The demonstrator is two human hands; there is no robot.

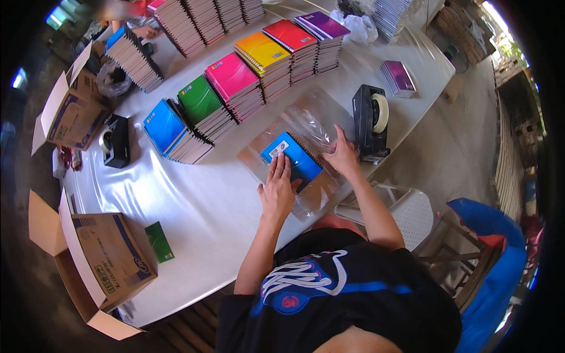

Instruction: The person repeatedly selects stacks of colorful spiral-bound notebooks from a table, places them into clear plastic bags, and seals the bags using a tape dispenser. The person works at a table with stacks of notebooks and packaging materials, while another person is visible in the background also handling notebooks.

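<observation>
A blue spiral notebook (306,170) with a white label lies on a sheet of clear plastic film (318,112) at the table's near edge. The fingers of my left hand (278,189) rest flat on the notebook's cover, beside the label. To the notebook's right, my right hand (344,154) has its index finger and thumb spread apart at the film's edge. Just beyond that hand stands a black tape dispenser (368,120) with a roll of tape.
Stacks of blue (168,129), green (203,100), pink (232,76), yellow (263,50), red (289,38) and purple notebooks (322,26) run across the table (206,217). Cardboard boxes (109,253) stand at left. A white chair (412,215) is at right.
</observation>
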